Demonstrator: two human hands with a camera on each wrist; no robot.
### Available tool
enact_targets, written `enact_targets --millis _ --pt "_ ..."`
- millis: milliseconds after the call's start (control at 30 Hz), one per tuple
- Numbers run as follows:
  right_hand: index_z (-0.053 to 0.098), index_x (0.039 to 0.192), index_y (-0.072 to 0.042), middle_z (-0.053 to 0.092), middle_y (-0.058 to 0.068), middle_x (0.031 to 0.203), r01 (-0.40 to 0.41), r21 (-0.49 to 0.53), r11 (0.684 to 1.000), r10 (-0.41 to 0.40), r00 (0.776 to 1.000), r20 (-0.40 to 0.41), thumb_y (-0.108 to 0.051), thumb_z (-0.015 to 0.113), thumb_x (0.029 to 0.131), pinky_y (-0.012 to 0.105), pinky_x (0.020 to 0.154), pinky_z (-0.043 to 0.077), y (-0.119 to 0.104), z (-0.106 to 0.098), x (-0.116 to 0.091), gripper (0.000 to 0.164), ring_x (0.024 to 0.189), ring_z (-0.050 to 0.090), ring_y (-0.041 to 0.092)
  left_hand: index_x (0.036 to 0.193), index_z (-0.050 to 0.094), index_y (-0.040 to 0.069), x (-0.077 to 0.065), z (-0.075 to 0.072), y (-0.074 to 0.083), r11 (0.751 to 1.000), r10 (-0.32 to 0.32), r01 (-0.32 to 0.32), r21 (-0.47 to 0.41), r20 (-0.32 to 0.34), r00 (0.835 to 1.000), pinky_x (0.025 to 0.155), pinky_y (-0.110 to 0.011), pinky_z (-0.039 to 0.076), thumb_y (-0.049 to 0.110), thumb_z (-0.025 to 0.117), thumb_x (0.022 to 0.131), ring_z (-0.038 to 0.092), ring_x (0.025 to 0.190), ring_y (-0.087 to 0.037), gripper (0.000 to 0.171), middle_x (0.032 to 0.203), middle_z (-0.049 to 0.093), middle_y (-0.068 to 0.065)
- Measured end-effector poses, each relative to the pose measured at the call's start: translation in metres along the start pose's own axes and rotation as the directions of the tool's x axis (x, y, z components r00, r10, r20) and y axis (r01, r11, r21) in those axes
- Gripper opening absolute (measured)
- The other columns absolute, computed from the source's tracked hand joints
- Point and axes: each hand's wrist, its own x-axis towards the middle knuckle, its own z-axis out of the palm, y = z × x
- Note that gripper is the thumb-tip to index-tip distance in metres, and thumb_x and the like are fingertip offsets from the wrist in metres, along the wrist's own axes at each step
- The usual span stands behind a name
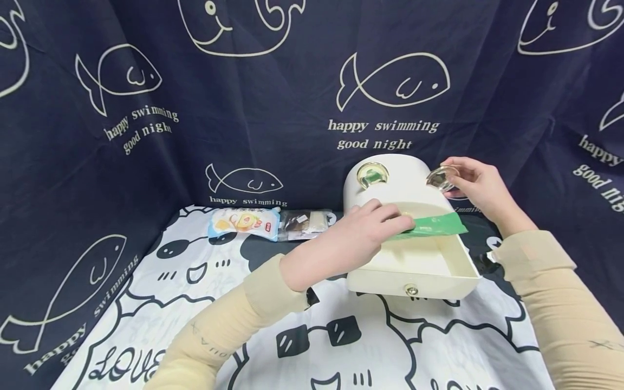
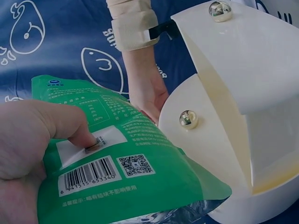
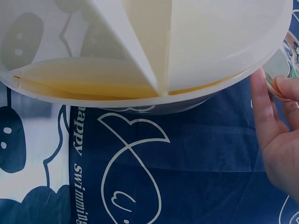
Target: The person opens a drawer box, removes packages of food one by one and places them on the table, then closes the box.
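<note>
A white rounded box (image 1: 407, 173) stands at right centre in the head view, with a shiny round gold disc (image 1: 372, 175) on its top left. Its drawer (image 1: 380, 281) is pulled out toward me. My left hand (image 1: 363, 233) grips a green bag (image 1: 436, 225) over the drawer. In the left wrist view, printed text, a barcode and a QR code show on the bag (image 2: 107, 121). My right hand (image 1: 475, 181) pinches the other shiny gold disc (image 1: 441, 177) at the box's upper right, thumb and fingers at its edge.
A blue and white snack packet (image 1: 246, 223) and a clear packet with dark contents (image 1: 304, 223) lie left of the box at the table's back. Dark blue printed cloth (image 1: 273, 119) hangs behind. A white patterned cloth (image 1: 205, 281) covers the table.
</note>
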Motion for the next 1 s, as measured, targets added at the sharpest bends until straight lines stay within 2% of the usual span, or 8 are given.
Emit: enact_targets --millis 167,433,667,1000 --pt "0.057 0.119 -0.002 0.064 -0.015 0.093 0.010 0.009 1.000 -0.010 1.000 -0.005 0.001 0.058 0.090 0.024 0.061 0.056 0.002 -0.001 0.000 0.030 0.080 0.062 -0.003 0.119 0.056 0.022 -0.006 -0.004 0.000 1.000 -0.018 0.018 0.013 -0.039 0.999 0.064 -0.023 0.040 -0.002 0.054 0.088 0.050 0.091 -0.016 0.039 0.110 0.056 0.005" --pt "0.057 0.119 -0.002 0.065 -0.013 0.093 0.004 0.026 1.000 -0.004 1.000 0.001 0.000 0.058 0.090 0.024 0.061 0.056 0.001 -0.001 0.001 0.029 0.079 0.062 -0.002 0.117 0.056 0.023 -0.019 -0.011 -0.002 0.996 -0.072 0.076 0.044 -0.086 0.994 0.060 -0.025 0.035 0.000 0.053 0.091 0.048 0.092 -0.016 0.035 0.107 0.055 0.005" --pt "0.057 0.118 -0.002 0.065 -0.014 0.092 0.011 0.073 0.997 -0.011 1.000 0.009 0.003 0.057 0.089 0.025 0.060 0.056 0.001 -0.001 0.001 0.029 0.078 0.063 -0.001 0.114 0.056 0.022 -0.029 -0.009 -0.007 0.993 -0.078 0.090 0.075 -0.153 0.985 0.062 -0.026 0.034 -0.008 0.051 0.086 0.048 0.089 -0.016 0.041 0.104 0.054 0.006" --pt "0.057 0.118 -0.002 0.064 -0.016 0.091 0.014 0.045 0.999 -0.014 1.000 -0.001 0.003 0.057 0.089 0.023 0.060 0.055 0.002 -0.001 0.000 0.029 0.078 0.063 -0.002 0.113 0.058 0.018 -0.043 -0.002 -0.018 0.990 -0.063 0.092 0.109 -0.248 0.967 0.066 -0.031 0.038 -0.010 0.051 0.084 0.049 0.095 -0.019 0.041 0.107 0.056 0.001"
